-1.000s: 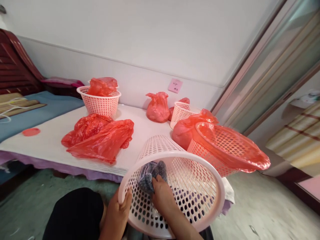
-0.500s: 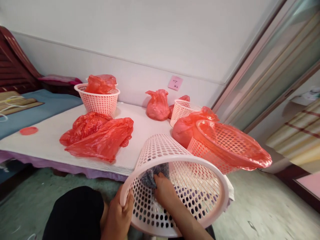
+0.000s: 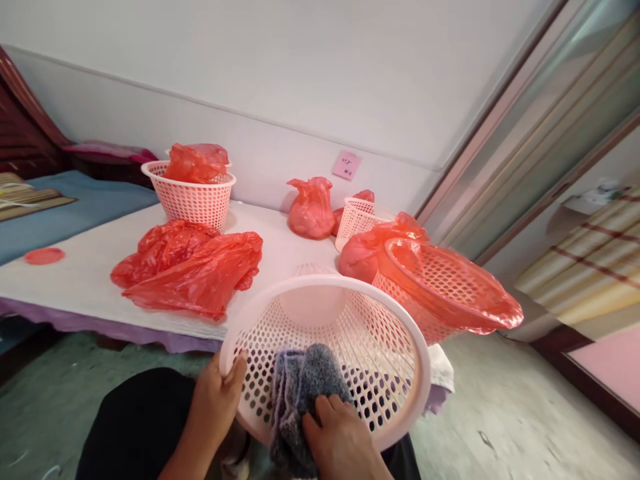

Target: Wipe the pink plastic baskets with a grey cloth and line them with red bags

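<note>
"Head view: left hand (image 3: 219,392)?"
"Fingers closed on the left rim of one white basket (image 3: 320,281), tipped, its mouth showing."
"Right hand (image 3: 340,433)?"
"Fingers curled, gripping one grey cloth (image 3: 320,373), draped over the basket's near rim."
"Beyond?"
"Crumpled red plastic (image 3: 193,270), on white sheeting (image 3: 75,293)."

One head-worn view — facing forward and down, close over the held basket (image 3: 320,281).

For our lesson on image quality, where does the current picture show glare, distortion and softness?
Head view: bright glints along the rightmost red bag; head view: the pinkish frame leans steeply, perhaps wide-angle stretch; head view: the checked curtain looks soft, the cloth clearer.
</note>
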Tool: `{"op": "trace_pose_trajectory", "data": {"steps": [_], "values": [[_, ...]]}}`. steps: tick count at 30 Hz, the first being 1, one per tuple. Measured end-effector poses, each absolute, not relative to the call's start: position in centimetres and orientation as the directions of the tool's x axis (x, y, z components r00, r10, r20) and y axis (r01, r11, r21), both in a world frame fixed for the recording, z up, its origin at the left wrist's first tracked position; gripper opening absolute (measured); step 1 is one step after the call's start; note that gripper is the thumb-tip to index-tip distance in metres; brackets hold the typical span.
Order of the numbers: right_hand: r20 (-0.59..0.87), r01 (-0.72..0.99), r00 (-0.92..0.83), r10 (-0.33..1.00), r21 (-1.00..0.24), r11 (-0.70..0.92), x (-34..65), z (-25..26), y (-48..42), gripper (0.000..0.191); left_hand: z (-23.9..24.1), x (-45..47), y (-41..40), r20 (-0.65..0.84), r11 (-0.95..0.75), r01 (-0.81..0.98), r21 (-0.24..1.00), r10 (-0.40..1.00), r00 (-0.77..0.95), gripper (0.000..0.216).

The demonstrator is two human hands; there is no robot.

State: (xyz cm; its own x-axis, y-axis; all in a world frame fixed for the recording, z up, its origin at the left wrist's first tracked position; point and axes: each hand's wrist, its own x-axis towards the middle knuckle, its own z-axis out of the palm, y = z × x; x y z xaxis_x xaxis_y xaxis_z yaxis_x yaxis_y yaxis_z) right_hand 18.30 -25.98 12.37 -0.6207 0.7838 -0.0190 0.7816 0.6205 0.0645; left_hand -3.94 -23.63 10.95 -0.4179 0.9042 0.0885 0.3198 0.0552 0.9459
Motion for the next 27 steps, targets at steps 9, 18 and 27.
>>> {"op": "trace_pose_trajectory", "data": {"steps": [9, 18, 27], "values": [[0.319, 0.737, -0.673, 0.668, 0.214, 0.641, 18.2, 10.8, -26.1, 0.014, 12.6, -4.8, -22.7, -0.074, 0.125, 0.104, 0.987, 0.915, -0.397, 0.033], [0.255, 0.758, -0.619, 0.743, -0.054, 0.650, 15.3, 12.6, -24.4, 0.011, 9.9, -1.2, -24.6, -0.193, 0.140, -0.178, 0.974, 0.925, -0.327, 0.048], [-0.005, 0.778, -0.592, 0.806, -0.262, 0.571, 15.5, 14.2, -23.4, 0.027, 6.8, -1.5, -24.9, -0.041, 0.075, 0.069, 0.995, 0.917, -0.398, 0.048]]}}
